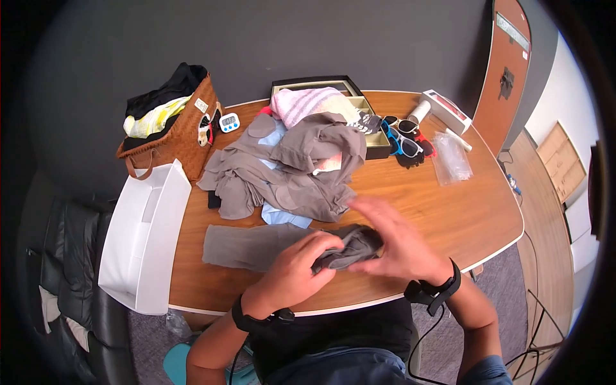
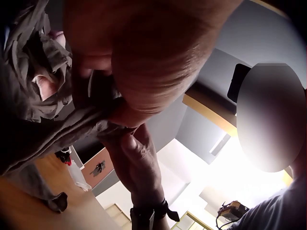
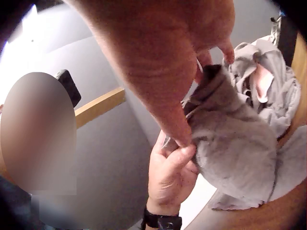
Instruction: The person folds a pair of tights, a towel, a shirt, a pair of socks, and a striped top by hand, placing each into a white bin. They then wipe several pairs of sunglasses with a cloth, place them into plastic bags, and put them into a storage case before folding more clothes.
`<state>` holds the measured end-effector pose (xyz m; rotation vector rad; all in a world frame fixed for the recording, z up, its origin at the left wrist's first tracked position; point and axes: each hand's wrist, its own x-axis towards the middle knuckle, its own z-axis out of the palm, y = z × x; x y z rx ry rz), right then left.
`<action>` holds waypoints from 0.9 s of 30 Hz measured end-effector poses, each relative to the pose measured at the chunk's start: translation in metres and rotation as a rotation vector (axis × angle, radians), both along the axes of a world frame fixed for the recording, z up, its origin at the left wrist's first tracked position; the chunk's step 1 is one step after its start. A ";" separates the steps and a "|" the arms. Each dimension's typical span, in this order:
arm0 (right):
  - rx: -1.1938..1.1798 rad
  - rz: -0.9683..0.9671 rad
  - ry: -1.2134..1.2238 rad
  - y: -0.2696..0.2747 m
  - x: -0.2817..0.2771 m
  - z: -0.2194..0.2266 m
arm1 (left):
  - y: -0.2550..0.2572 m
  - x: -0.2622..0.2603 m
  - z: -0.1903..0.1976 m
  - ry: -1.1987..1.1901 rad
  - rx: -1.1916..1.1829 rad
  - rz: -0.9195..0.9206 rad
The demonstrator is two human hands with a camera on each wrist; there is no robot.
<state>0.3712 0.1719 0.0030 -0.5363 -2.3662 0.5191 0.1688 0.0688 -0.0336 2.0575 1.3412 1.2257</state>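
Near the front of the surface (image 1: 449, 212), the grey cloth (image 1: 240, 247), likely light and limp, is clamped at its bunched end by the left grip (image 1: 292, 273), right grip (image 1: 410, 247) spread apart, its gathered rim best pinched.

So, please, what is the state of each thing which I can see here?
Grey cloth: far part spread out, near end bunched between hands.
Left hand: curled on the cloth.
Right hand: fingers extended, at the cloth.
Clothes pile: crumpled.
Woven basket: open, clothes inside.
White box: open.
Compartment case: open, partly covered.
Digital timer: display unreadable.
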 end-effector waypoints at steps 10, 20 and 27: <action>-0.300 0.198 -0.177 0.012 -0.016 0.069 | 0.009 -0.006 0.017 -0.342 -0.011 0.050; -0.404 0.070 0.400 0.026 0.057 0.185 | 0.023 -0.044 -0.021 -0.153 -0.219 0.186; 0.046 -0.260 0.694 0.061 0.159 0.209 | 0.025 -0.056 -0.028 -0.107 -0.239 0.140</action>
